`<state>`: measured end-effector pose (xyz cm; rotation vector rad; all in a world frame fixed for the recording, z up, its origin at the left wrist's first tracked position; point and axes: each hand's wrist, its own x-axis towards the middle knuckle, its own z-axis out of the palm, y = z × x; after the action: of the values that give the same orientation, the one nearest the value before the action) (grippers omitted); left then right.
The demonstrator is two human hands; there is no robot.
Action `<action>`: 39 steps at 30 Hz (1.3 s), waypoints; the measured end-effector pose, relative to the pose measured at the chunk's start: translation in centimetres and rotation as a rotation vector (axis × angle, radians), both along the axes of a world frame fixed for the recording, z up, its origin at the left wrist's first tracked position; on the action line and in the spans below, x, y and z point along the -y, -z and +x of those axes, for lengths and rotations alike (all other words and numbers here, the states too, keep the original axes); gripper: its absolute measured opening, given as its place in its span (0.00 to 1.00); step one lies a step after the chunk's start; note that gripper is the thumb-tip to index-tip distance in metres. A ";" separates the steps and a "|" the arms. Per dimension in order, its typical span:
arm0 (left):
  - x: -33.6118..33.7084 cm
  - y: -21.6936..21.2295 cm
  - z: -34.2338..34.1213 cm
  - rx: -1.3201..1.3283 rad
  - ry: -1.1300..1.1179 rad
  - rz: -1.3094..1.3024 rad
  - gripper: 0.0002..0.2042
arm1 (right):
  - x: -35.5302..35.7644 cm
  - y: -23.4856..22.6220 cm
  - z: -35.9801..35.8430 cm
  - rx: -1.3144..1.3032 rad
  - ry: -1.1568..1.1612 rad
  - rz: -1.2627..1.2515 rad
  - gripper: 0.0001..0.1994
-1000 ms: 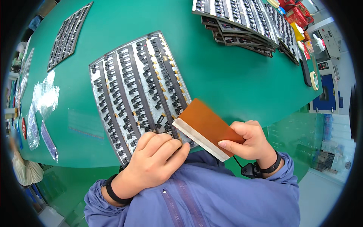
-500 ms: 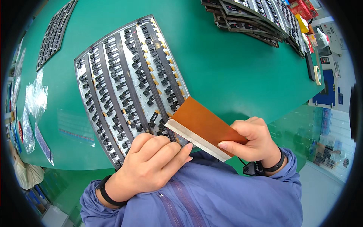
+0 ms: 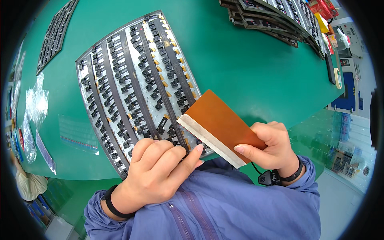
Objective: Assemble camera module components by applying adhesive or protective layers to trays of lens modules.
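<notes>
My right hand [image 3: 274, 146] grips a flat orange-brown board [image 3: 222, 120], thumb on top and fingers underneath. A pale grey strip [image 3: 208, 140] runs along the board's near left edge. My left hand [image 3: 158, 174] is closed over the tray's near edge, its upper fingers curled. The index fingertip and thumb lie close together beside the pale strip; whatever they hold, if anything, is hidden. Under both hands lies a metal-framed tray [image 3: 129, 72] with dark bars between rows of small black camera modules [image 3: 155, 96]. The board covers the tray's near right corner.
Similar trays [image 3: 268, 24] are stacked unevenly at the far right, and another tray [image 3: 57, 34] lies far left. Clear plastic film [image 3: 38, 102] and a transparent sheet [image 3: 80, 134] rest left on the green table [image 3: 232, 72]. A tape roll [image 3: 338, 78] sits near the right edge.
The board has turned slightly, its far corner moving up and to the right. My left fingertips have drawn a little further from its strip. The whole table view has shifted slightly.
</notes>
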<state>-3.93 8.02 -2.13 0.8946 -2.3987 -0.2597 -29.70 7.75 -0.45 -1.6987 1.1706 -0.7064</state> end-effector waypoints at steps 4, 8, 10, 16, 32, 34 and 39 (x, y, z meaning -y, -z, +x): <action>0.1 0.0 -0.2 0.019 -0.020 0.018 0.18 | 0.1 0.1 -0.1 -0.001 -0.031 -0.045 0.06; 0.0 0.0 -0.3 0.030 -0.032 0.011 0.18 | 0.0 0.1 -0.5 0.001 0.022 0.012 0.06; 0.0 0.0 -0.3 0.026 -0.034 0.015 0.18 | 0.1 0.0 -0.1 0.012 0.025 0.027 0.06; 0.0 0.0 -0.3 0.036 -0.122 0.000 0.19 | -0.1 0.4 0.2 0.006 0.043 -0.049 0.06; 0.0 -0.1 -0.5 0.043 -0.176 0.048 0.20 | 0.1 0.0 0.5 -0.013 0.075 -0.015 0.07; 0.0 -0.1 -0.5 0.054 -0.176 0.052 0.20 | 0.0 -0.2 0.3 -0.034 0.077 0.029 0.07; -0.1 -0.1 -0.4 0.058 -0.179 0.051 0.20 | 0.0 -0.2 0.3 0.007 0.118 0.078 0.06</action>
<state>-4.33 8.09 -1.99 1.1468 -2.3552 -0.2303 -29.41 7.78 -0.30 -1.5711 1.2850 -0.7280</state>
